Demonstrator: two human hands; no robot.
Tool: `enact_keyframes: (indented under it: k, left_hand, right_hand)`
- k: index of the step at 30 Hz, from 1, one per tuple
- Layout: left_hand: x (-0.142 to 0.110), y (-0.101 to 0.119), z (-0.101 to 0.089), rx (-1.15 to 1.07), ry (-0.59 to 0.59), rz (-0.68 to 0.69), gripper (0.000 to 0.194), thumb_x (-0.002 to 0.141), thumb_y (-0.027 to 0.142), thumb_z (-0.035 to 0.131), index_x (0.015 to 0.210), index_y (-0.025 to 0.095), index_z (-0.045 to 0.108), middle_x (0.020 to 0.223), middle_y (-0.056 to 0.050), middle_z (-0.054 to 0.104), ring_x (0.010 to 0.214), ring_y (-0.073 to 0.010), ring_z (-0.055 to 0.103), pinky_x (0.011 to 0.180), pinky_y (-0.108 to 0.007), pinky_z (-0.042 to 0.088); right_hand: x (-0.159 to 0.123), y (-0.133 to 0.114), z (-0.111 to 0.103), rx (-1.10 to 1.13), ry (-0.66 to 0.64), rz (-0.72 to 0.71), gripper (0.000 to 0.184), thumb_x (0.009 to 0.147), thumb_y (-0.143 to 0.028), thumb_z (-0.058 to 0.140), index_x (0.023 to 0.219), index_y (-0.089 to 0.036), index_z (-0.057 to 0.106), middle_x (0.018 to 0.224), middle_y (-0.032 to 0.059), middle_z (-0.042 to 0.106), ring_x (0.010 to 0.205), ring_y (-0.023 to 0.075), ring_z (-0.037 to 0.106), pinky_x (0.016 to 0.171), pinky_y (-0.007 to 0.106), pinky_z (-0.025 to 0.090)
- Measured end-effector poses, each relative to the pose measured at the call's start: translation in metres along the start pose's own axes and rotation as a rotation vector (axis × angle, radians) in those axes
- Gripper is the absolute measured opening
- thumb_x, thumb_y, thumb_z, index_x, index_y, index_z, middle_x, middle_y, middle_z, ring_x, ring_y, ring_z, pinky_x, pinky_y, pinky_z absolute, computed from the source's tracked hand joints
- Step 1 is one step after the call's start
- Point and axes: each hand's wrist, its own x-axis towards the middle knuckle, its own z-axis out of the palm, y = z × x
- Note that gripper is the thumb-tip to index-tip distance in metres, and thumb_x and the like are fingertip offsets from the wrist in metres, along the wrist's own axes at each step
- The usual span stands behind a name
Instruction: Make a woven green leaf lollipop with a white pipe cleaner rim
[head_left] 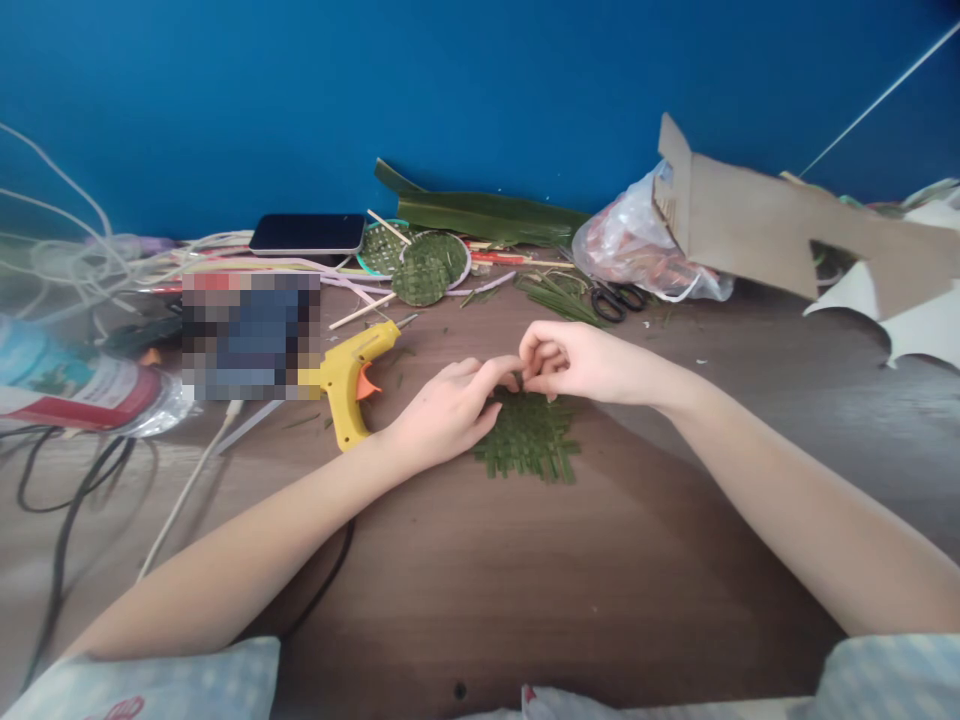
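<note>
A small mat woven from green leaf strips (pixel 529 440) lies flat on the brown table, its loose strip ends sticking out along the front and right edges. My left hand (pixel 454 410) rests at its far left corner, fingers bent and thumb on the near side, gripping that edge. Closed in a pinch, my right hand (pixel 577 362) meets the left fingertips at the far edge of the mat. The strip end between the right fingertips is mostly hidden by the fingers. A yellow glue gun (pixel 346 385) with an orange trigger lies left of my left hand.
Along the blue wall lie a phone (pixel 307 234), woven leaf discs (pixel 420 275), a long green leaf (pixel 480 215), black-handled scissors (pixel 616 300), a plastic bag (pixel 626 240) and cut cardboard (pixel 750 215). Cables (pixel 75 530) and a plastic-wrapped package (pixel 75 385) are at the left.
</note>
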Motion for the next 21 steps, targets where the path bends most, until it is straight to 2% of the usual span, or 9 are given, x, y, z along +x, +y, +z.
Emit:
enact_keyframes:
  k: [5,8,11,16,21]
  left_hand:
    - [-0.001,-0.0002,0.0012,-0.008,0.012,0.006,0.043,0.081,0.007,0.046,0.121,0.019,0.034,0.099,-0.004,0.065,0.082,-0.0158,0.058,0.079,-0.032,0.047]
    - [-0.0009,-0.0003,0.0017,-0.02,-0.007,-0.011,0.044,0.081,0.006,0.045,0.121,0.019,0.033,0.1,-0.004,0.066,0.083,-0.0156,0.058,0.08,-0.032,0.046]
    - [-0.0007,-0.0003,0.0022,-0.013,-0.014,-0.017,0.045,0.08,0.005,0.045,0.121,0.018,0.033,0.099,-0.004,0.066,0.084,-0.0159,0.058,0.079,-0.031,0.046]
    - [-0.001,-0.0005,0.0033,0.015,0.042,0.008,0.044,0.078,0.004,0.047,0.118,0.017,0.036,0.098,-0.006,0.063,0.083,-0.0161,0.058,0.075,-0.03,0.046]
    - [-0.0007,-0.0001,0.003,0.022,0.042,0.0,0.041,0.077,0.005,0.048,0.115,0.017,0.038,0.095,-0.005,0.061,0.082,-0.016,0.058,0.074,-0.03,0.047]
  right_hand:
    - [-0.0015,-0.0061,-0.0022,0.007,-0.003,0.043,0.02,0.079,-0.037,0.057,0.085,-0.02,0.049,0.078,0.0025,0.065,0.06,0.0117,0.057,0.06,0.027,0.041]
    - [-0.0012,-0.0068,-0.0019,-0.056,0.026,0.092,0.011,0.082,-0.03,0.053,0.081,-0.019,0.051,0.073,0.0017,0.064,0.056,0.0107,0.055,0.057,0.025,0.039]
    - [-0.0002,-0.003,-0.0014,-0.12,0.034,0.129,0.004,0.078,-0.023,0.054,0.079,-0.02,0.052,0.068,-0.0005,0.062,0.056,0.0106,0.053,0.054,0.024,0.038]
    - [0.0009,0.0023,-0.0003,-0.268,0.024,0.107,0.006,0.072,-0.023,0.058,0.071,-0.02,0.053,0.061,-0.003,0.058,0.054,0.0103,0.049,0.053,0.024,0.035]
    - [0.0011,0.0027,-0.0007,-0.296,0.012,0.116,0.01,0.072,-0.026,0.06,0.069,-0.02,0.052,0.058,-0.004,0.055,0.051,0.0098,0.046,0.051,0.024,0.034]
